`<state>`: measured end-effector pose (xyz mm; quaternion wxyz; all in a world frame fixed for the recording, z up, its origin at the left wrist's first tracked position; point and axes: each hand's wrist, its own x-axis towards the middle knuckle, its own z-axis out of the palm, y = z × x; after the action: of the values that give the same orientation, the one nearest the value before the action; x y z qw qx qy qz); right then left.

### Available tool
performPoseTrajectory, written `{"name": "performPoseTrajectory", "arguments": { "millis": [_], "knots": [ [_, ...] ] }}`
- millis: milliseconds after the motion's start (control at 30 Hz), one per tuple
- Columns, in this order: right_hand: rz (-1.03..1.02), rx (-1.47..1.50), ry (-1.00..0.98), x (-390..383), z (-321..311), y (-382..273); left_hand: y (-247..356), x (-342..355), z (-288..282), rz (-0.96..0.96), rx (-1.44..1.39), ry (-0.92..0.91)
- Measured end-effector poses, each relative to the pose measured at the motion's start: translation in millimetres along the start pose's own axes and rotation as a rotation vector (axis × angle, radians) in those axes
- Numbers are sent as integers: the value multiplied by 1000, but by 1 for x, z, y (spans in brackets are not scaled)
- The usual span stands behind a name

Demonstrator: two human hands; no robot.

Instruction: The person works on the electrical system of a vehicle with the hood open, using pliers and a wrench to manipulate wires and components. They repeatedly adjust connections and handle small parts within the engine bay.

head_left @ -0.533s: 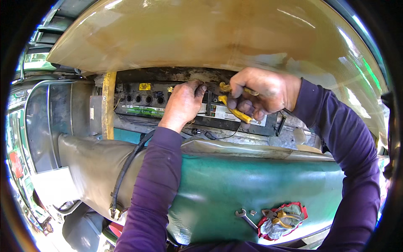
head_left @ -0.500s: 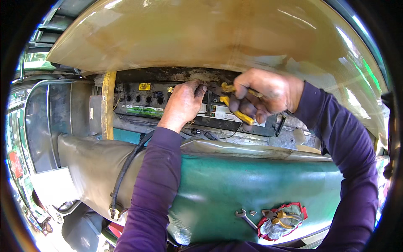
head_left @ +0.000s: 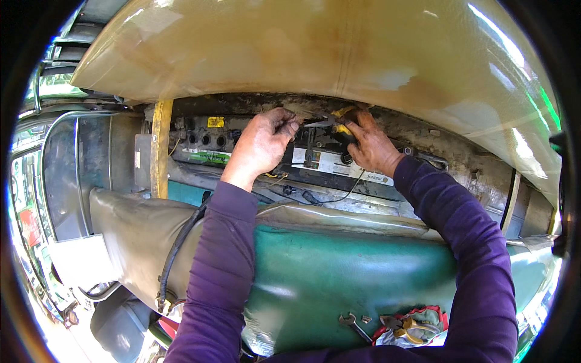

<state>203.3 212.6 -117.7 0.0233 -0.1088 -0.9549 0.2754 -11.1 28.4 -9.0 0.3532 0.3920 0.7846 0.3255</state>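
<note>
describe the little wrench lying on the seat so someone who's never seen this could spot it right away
Start at the big green seat cushion that runs across the lower middle of the view. Follow it to its near edge, between the two purple sleeves. The wrench lies there, just left of a red-edged rag holding yellow-handled pliers; it is the only bare, thin silver metal piece, with no coloured grip.

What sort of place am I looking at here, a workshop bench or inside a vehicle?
Most likely inside a small vehicle, at an opened battery bay behind the seat. A black battery sits in a grimy recess, a green seat cushion lies in front, and a spanner rests on it.
</note>
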Motion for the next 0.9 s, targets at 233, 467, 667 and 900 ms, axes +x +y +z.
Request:
{"name": "performPoseTrajectory", "arguments": {
  "millis": [233,467,667,900],
  "knots": [
    [-106,-30,32,27,25,3,2,-2,-10,-126,-259,-119],
    [-85,-217,59,39,30,-7,1,-4,-14,-191,-422,-243],
    [-31,-245,-9,38,21,-12,1,-4,-14,-207,-356,-228],
    [-153,-212,20,34,28,-10,2,-5,-17,-170,-288,-200]
  ]
}}
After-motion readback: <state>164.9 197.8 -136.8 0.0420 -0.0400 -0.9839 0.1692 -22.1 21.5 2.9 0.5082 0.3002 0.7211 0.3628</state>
